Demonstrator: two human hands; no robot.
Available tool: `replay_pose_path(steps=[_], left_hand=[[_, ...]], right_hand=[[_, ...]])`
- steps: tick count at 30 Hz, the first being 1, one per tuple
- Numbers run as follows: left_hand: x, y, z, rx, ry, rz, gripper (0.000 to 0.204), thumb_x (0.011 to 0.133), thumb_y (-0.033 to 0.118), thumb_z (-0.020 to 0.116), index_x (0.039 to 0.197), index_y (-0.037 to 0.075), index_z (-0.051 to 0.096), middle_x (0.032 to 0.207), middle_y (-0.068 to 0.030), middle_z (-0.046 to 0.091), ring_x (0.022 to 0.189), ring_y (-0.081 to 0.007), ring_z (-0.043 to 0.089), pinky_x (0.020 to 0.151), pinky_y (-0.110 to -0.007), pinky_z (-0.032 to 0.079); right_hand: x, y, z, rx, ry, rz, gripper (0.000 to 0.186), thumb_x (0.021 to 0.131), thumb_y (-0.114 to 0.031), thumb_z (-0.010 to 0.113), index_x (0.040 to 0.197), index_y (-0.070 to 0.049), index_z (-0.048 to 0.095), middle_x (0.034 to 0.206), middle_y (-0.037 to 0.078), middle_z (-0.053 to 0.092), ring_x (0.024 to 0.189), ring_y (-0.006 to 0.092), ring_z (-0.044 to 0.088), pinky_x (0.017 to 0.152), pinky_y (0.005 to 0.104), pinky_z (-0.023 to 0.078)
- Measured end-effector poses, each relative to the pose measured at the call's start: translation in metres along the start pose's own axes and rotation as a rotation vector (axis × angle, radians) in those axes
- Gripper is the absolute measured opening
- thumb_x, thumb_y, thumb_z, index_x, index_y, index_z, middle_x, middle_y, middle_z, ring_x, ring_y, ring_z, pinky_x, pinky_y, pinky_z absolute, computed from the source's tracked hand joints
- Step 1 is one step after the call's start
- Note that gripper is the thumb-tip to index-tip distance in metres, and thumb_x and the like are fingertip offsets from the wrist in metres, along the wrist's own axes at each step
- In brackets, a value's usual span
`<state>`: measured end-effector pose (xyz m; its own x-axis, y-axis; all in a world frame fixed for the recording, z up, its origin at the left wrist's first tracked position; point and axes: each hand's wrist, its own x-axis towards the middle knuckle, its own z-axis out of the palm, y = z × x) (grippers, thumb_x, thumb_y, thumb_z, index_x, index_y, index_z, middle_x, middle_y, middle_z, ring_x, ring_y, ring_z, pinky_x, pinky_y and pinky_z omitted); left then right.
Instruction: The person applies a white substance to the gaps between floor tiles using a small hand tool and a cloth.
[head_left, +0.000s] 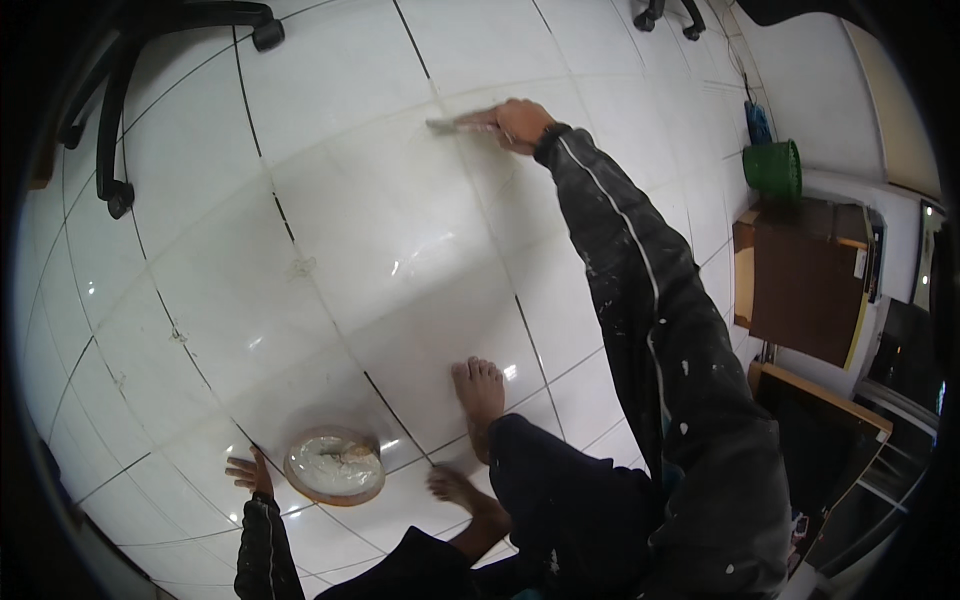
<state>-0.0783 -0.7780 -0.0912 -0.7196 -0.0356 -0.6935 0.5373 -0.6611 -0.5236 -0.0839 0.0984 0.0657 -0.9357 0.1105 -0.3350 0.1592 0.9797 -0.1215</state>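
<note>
A small flat scraper (438,125) is seen in the upper centre of the frame, with its pale end at a joint of the white tiled floor (350,200); whether the joint is touched cannot be told. The scraper is gripped by the right hand (524,125), its fingers closed around the tool and pointed toward the left of the frame. The right arm is covered by a black sleeve (625,240) with a light stripe and white specks, stretched up from the lower right.

At the lower left, a round bowl (298,488) with a brownish rim is set on the floor, partly filled with whitish paste (330,468). Just to its left, the left hand (255,476) is held with its fingers spread and nothing gripped; whether the floor is pressed by it cannot be told.

Two bare feet (480,390) are planted right of the bowl. Farther out, a black wheeled chair base (118,110) is seen at the upper left, while a green bucket (775,170) and a brown cabinet (805,285) are placed along the right side.
</note>
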Motion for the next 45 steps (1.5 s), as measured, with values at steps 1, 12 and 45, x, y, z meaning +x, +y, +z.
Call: replay_pose_path(steps=[1, 12, 45], left_hand=[[-0.009, 0.012, 0.008, -0.153, 0.015, -0.036, 0.055, 0.1, 0.022, 0.03, 0.145, 0.019, -0.001, 0.138, -0.0223, 0.041, 0.113, -0.0385, 0.055, 0.088, -0.04, 0.051], [-0.012, -0.054, -0.001, -2.299, 0.07, -0.205, 0.091, 0.083, 0.072, 0.037, 0.144, 0.006, 0.023, 0.147, -0.0307, 0.011, 0.13, -0.0471, 0.025, 0.106, -0.052, 0.022], [-0.069, 0.067, 0.236, -3.291, -0.118, -0.062, 0.053, 0.086, 0.027, 0.051, 0.137, 0.019, 0.041, 0.125, -0.0095, 0.052, 0.083, -0.0222, 0.06, 0.066, -0.042, 0.053]], right_hand=[[-0.009, -0.022, 0.001, -0.051, -0.126, -0.027, 0.067, 0.069, -0.004, 0.049, 0.127, -0.038, 0.051, 0.091, 0.01, 0.067, 0.07, 0.0302, 0.062, 0.064, 0.0414, 0.052], [-0.123, -0.152, 0.078, 0.256, 0.055, 0.245, 0.065, 0.07, -0.006, 0.055, 0.133, -0.006, 0.037, 0.095, 0.018, 0.064, 0.085, 0.0359, 0.062, 0.072, 0.0419, 0.052], [0.089, -0.425, 0.096, 0.02, 0.102, 0.222, 0.055, 0.091, -0.034, 0.043, 0.138, -0.006, 0.035, 0.139, 0.023, 0.038, 0.122, 0.0454, 0.041, 0.089, 0.063, 0.038]])
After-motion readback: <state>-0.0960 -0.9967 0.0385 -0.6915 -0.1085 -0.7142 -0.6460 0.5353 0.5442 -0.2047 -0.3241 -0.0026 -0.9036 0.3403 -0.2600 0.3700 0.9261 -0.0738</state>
